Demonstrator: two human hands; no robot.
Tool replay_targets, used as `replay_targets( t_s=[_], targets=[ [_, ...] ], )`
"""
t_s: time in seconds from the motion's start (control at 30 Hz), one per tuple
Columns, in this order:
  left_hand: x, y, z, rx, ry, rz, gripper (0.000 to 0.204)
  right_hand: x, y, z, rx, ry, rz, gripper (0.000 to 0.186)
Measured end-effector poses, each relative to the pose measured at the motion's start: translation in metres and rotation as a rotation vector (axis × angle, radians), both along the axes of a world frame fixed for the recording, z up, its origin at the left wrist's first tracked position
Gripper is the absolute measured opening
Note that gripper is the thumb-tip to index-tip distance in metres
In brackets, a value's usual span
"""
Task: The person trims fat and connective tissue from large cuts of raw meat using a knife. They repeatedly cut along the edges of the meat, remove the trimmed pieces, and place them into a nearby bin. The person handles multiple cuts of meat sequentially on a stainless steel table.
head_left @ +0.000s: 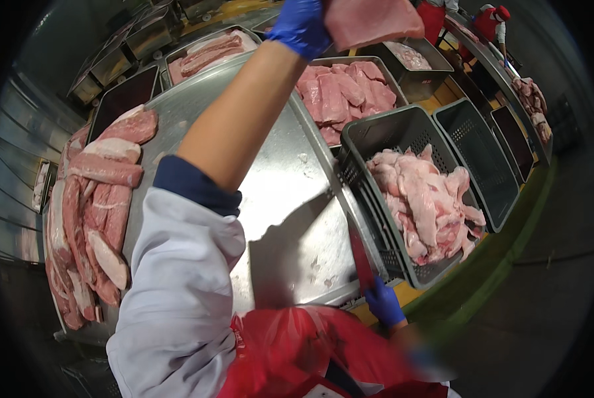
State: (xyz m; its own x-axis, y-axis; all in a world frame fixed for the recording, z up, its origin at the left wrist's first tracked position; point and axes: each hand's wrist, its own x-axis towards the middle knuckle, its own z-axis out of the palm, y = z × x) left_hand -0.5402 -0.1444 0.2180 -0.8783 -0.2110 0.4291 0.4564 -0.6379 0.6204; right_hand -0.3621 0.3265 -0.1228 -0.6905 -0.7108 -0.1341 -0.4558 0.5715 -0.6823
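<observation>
My left hand (300, 30), in a blue glove, reaches far forward over the table, its arm crossing the view. It grips a flat slab of pink meat (373, 25) by its left end, above a metal tray of similar pieces (337, 96). My right hand (384, 302), also blue-gloved, is low beside the table's near right edge. It is closed round a knife (360, 255), whose long blade points forward along that edge and looks reddish. The knife's handle is mostly hidden in the fist.
Long strips of meat (98, 205) are piled on the left of the steel table (290, 232). A grey perforated crate (410, 272) of pale fatty trimmings stands right, beside another dark crate (479, 159). More meat (214, 54) fills a tray at the back. Co-workers in red aprons (486, 30) stand far right.
</observation>
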Motion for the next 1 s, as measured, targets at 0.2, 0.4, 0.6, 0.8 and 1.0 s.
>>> replay_targets(
  t_s=[0.2,0.4,0.6,0.8,1.0],
  targets=[
    [-0.125,-0.042,-0.081,-0.256,-0.425,0.194,0.059,-0.025,-0.001,-0.002,0.113,-0.254,-0.080,0.030],
    [0.032,-0.056,-0.303,-1.034,-0.701,0.794,0.085,-0.035,-0.035,0.003,0.016,-0.309,0.015,0.031],
    [0.379,-0.028,-0.377,-1.694,-1.430,1.064,0.100,-0.056,-0.064,0.005,0.106,-0.296,0.174,0.034],
    [0.451,-0.043,-0.374,-1.117,-1.789,0.598,0.075,-0.070,-0.101,0.010,0.131,-0.210,0.323,0.039],
    [0.464,-0.045,-0.401,0.123,-1.224,0.399,0.070,-0.070,-0.092,0.016,0.121,-0.148,0.279,0.041]
  ],
)
